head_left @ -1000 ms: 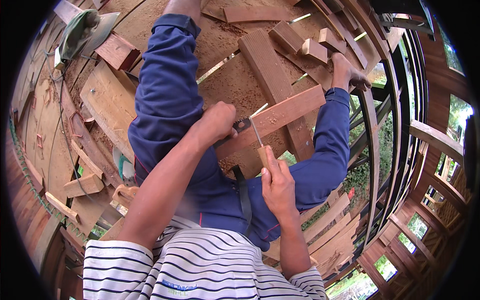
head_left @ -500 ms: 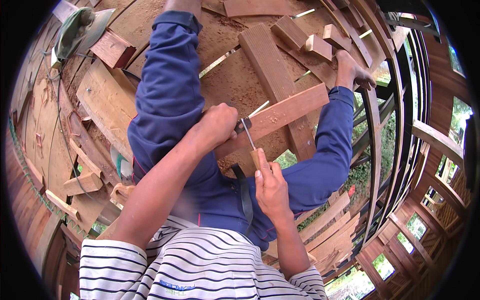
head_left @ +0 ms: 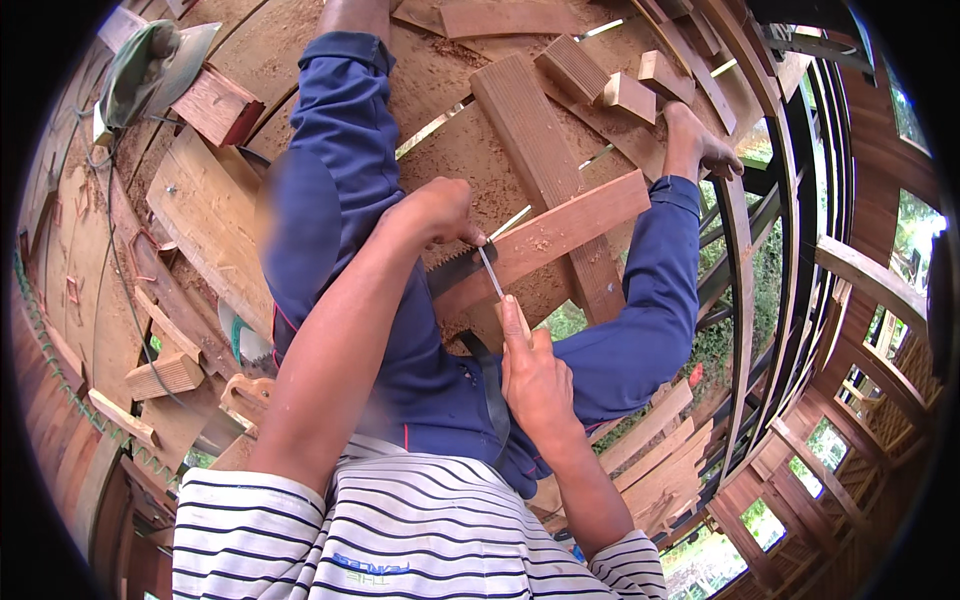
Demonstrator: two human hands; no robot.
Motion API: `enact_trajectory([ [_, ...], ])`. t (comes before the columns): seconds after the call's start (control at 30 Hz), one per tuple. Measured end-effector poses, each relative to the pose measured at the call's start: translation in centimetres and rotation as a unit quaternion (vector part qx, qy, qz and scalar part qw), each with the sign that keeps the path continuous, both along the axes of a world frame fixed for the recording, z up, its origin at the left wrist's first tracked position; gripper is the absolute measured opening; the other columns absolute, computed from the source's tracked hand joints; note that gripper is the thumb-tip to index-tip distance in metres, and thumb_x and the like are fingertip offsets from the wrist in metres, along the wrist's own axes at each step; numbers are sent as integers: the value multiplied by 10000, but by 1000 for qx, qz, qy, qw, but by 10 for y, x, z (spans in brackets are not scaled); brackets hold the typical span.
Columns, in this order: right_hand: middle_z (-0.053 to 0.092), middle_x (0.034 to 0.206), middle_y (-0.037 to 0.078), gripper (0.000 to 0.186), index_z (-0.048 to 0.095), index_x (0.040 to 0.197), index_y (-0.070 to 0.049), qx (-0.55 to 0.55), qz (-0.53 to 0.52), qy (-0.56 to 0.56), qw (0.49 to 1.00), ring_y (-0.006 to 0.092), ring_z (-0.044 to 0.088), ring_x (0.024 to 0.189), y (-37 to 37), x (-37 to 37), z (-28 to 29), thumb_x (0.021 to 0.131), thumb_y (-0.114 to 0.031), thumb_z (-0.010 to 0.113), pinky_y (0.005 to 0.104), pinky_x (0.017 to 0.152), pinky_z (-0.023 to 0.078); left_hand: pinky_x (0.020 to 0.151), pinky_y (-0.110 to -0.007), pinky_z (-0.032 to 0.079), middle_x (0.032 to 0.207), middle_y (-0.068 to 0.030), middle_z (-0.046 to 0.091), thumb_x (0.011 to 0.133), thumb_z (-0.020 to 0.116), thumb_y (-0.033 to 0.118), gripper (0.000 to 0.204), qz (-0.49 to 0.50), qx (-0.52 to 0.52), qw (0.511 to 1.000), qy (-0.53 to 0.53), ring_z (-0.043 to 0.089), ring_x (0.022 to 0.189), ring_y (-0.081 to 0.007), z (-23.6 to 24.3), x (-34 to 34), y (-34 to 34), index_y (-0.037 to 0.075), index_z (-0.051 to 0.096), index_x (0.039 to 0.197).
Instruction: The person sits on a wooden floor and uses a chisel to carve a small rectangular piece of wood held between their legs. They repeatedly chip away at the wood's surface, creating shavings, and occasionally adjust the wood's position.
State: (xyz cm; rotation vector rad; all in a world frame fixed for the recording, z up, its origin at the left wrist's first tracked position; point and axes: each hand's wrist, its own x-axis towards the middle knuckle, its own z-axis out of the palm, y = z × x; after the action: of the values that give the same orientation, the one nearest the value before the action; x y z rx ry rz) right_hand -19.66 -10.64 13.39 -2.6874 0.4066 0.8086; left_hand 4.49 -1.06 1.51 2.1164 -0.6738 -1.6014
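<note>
My right hand (head_left: 537,380) is closed round the wooden handle of a slim metal file (head_left: 491,270), with the thumb laid along the handle. The file's shaft crosses the dark toothed saw blade (head_left: 461,270) near its end. My left hand (head_left: 443,212) is bent above the blade, its fingertips pinched at the far tip of the file. The saw blade lies against the near left part of a reddish plank (head_left: 570,228), which slants between my legs. Sawdust lies on that plank. The rest of the saw is hidden by my left arm and leg.
A thick beam (head_left: 530,130) passes under the plank. Wood blocks (head_left: 628,98) sit beside my right foot. A cap (head_left: 140,75) and a red-ended block (head_left: 218,105) are at far left. Another saw (head_left: 240,340) lies by my left hip. Gaps show between floorboards.
My left hand has lifted off the saw blade to the file's tip, baring the blade's teeth. My right hand and the file have shifted slightly left.
</note>
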Motion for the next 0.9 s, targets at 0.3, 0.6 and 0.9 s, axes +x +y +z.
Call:
enact_trajectory([
  [0.3, 602, 886, 250, 741, 304, 1623, -245, 4, -4, 43, 999, 457, 698, 681, -1, 19, -3, 968, -168, 642, 550, 597, 563, 623, -427, 552, 673, -208, 698, 776, 901, 363, 415, 53, -27, 996, -72, 721, 626, -306, -7, -12, 7, -26, 766, 829],
  [0.6, 652, 1002, 262, 566, 429, 1574, -218, 105, -69, -156, 980, 473, 674, 888, -17, 81, -4, 1024, -186, 562, 539, 806, 552, 900, -314, 551, 1137, -155, 737, 926, 763, 146, 415, 302, -313, 866, -248, 701, 1024, -228, 2, 20, 10, -26, 659, 1289],
  [0.9, 568, 856, 199, 565, 466, 1565, -135, 156, -81, -141, 974, 372, 592, 762, -27, 5, -1, 1011, -84, 562, 463, 748, 502, 764, -322, 556, 1006, -124, 750, 919, 759, 119, 316, 280, -248, 918, -132, 697, 817, -177, 19, 10, 36, -69, 693, 1165],
])
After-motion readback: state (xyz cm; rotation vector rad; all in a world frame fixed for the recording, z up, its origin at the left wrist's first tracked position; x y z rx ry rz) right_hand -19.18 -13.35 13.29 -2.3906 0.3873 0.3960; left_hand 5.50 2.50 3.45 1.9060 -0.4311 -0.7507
